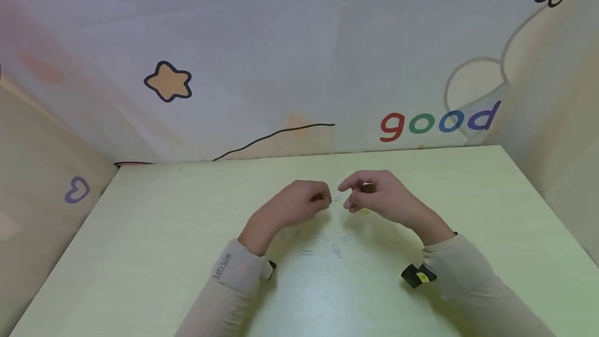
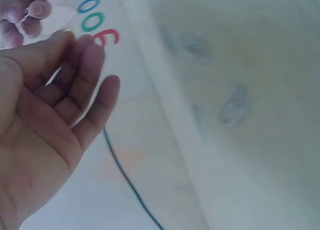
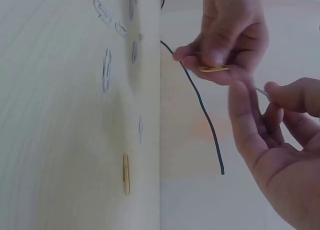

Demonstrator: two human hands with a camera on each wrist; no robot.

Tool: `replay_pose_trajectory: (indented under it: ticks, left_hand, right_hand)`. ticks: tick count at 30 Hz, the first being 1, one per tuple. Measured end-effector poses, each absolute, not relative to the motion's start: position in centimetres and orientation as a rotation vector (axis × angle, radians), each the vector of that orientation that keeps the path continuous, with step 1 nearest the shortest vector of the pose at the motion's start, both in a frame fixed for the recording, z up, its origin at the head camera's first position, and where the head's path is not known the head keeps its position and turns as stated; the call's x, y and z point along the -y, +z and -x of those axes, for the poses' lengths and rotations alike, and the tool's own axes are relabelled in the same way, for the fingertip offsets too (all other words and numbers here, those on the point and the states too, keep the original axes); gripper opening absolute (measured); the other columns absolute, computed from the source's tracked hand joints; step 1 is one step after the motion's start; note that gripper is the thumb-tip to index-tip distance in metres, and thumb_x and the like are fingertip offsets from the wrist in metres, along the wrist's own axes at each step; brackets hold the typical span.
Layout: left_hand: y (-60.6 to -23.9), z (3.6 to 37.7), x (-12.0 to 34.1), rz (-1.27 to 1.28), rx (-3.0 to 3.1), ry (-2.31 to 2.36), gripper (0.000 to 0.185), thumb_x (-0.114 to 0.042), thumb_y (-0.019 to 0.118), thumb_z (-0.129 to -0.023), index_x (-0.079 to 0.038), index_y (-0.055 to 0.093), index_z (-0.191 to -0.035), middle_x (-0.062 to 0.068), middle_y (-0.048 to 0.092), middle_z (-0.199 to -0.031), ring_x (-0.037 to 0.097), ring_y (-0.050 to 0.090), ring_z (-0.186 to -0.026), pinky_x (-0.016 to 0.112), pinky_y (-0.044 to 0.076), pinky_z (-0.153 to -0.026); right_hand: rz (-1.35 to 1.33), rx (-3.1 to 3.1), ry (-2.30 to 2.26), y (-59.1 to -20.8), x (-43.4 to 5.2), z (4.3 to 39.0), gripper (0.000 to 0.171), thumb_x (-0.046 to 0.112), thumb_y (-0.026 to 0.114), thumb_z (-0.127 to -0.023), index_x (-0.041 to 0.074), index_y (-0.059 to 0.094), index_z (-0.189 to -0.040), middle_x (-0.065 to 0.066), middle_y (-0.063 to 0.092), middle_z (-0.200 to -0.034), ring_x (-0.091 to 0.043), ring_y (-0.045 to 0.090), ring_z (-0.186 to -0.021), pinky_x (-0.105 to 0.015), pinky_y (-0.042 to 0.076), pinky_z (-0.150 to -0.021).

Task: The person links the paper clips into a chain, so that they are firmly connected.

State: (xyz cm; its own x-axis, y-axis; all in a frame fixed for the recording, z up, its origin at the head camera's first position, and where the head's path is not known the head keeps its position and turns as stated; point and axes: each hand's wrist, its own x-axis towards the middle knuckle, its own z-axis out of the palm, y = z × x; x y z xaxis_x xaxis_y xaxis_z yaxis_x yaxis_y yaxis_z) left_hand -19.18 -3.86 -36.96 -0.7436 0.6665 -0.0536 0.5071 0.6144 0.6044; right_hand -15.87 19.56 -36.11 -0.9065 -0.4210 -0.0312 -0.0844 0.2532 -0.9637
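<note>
My left hand (image 1: 299, 204) pinches a gold paper clip (image 3: 214, 68) between thumb and forefinger, above the table. Close beside it on the right, my right hand (image 1: 386, 199) holds a thin silver piece (image 3: 262, 93), apparently a paper clip, mostly covered by the fingers. In the right wrist view the fingertips of both hands nearly meet. A second gold paper clip (image 3: 126, 175) lies on the table, under the right hand in the head view.
Several silver paper clips (image 1: 337, 251) lie scattered on the pale table (image 1: 164, 264), mostly nearer my body than the hands. A printed cloth (image 1: 262, 40) with a star and coloured letters stands behind the table's far edge.
</note>
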Motion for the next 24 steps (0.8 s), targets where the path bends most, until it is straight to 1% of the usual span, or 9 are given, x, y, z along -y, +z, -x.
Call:
replay_pose_trajectory:
  ticks: [3,6,8,10,12,15,17,20,24]
  left_hand:
    - [-36.0,18.9,4.2,-0.951,-2.510,0.977,0.016,-0.012,0.052,-0.106,-0.010,0.068,-0.108,0.002,0.067,-0.094,0.016,0.059,-0.082,0.031,0.049,-0.074]
    - [-35.2,18.6,4.6,-0.936,-2.474,1.074,0.018,-0.013,0.051,-0.107,-0.010,0.068,-0.112,0.005,0.068,-0.096,0.017,0.061,-0.085,0.033,0.051,-0.075]
    - [-34.7,18.3,4.7,-0.929,-2.453,1.141,0.018,-0.014,0.053,-0.106,-0.010,0.070,-0.112,0.005,0.069,-0.095,0.017,0.062,-0.086,0.034,0.051,-0.074]
    - [-34.3,18.0,4.8,-0.922,-2.433,1.222,0.016,-0.014,0.056,-0.105,-0.010,0.071,-0.110,0.003,0.069,-0.093,0.017,0.063,-0.085,0.033,0.051,-0.073]
    - [-33.9,17.7,4.8,-0.906,-2.400,1.326,0.013,-0.014,0.060,-0.103,-0.010,0.072,-0.106,0.003,0.069,-0.092,0.017,0.063,-0.084,0.033,0.051,-0.072]
    - [-33.3,17.2,4.8,-0.902,-2.356,1.479,0.007,-0.014,0.065,-0.101,-0.010,0.070,-0.100,0.003,0.067,-0.087,0.019,0.062,-0.079,0.032,0.049,-0.068]
    - [-32.8,16.8,4.8,-0.909,-2.333,1.553,0.004,-0.014,0.066,-0.100,-0.010,0.068,-0.098,0.004,0.064,-0.084,0.020,0.059,-0.076,0.031,0.047,-0.065]
    - [-32.0,16.2,4.9,-0.939,-2.311,1.614,0.004,-0.012,0.066,-0.100,-0.008,0.066,-0.099,0.004,0.061,-0.082,0.020,0.057,-0.075,0.030,0.046,-0.064]
    - [-31.2,15.7,5.0,-0.996,-2.269,1.670,0.003,-0.009,0.064,-0.100,-0.007,0.066,-0.101,0.004,0.062,-0.084,0.021,0.060,-0.077,0.031,0.049,-0.068]
  right_hand:
    - [0.464,-2.262,-1.775,-35.7,-19.5,15.7,0.020,0.004,0.063,-0.098,0.000,0.067,-0.118,-0.018,0.061,-0.091,-0.035,0.069,-0.084,-0.039,0.058,-0.079]
    - [0.472,-2.258,-1.851,-35.3,-19.5,15.5,0.020,0.005,0.064,-0.098,0.001,0.067,-0.118,-0.018,0.061,-0.088,-0.029,0.065,-0.075,-0.036,0.057,-0.070]
    - [0.478,-2.242,-1.895,-35.0,-19.4,15.3,0.019,0.006,0.064,-0.098,0.002,0.067,-0.117,-0.016,0.060,-0.086,-0.026,0.062,-0.070,-0.033,0.055,-0.064]
    - [0.479,-2.223,-1.941,-34.7,-19.3,15.1,0.018,0.006,0.065,-0.098,0.002,0.066,-0.115,-0.015,0.061,-0.086,-0.024,0.060,-0.067,-0.032,0.053,-0.061]
    - [0.479,-2.201,-1.986,-34.5,-19.1,14.9,0.017,0.006,0.066,-0.098,0.001,0.066,-0.114,-0.014,0.062,-0.086,-0.023,0.061,-0.067,-0.032,0.055,-0.063]
    - [0.486,-2.173,-2.035,-34.1,-18.7,14.5,0.016,0.004,0.068,-0.097,0.002,0.068,-0.112,-0.015,0.064,-0.091,-0.023,0.065,-0.071,-0.033,0.058,-0.068]
    - [0.496,-2.148,-2.054,-33.6,-18.3,14.1,0.015,0.003,0.068,-0.096,0.003,0.069,-0.111,-0.015,0.066,-0.092,-0.024,0.067,-0.074,-0.034,0.058,-0.069]
    - [0.515,-2.110,-2.077,-33.0,-17.9,13.5,0.015,0.003,0.068,-0.096,0.005,0.070,-0.111,-0.015,0.066,-0.093,-0.024,0.067,-0.077,-0.033,0.057,-0.066]
    - [0.528,-2.062,-2.119,-32.2,-17.6,12.8,0.017,0.003,0.065,-0.098,0.007,0.069,-0.113,-0.012,0.065,-0.094,-0.024,0.068,-0.079,-0.033,0.057,-0.066]
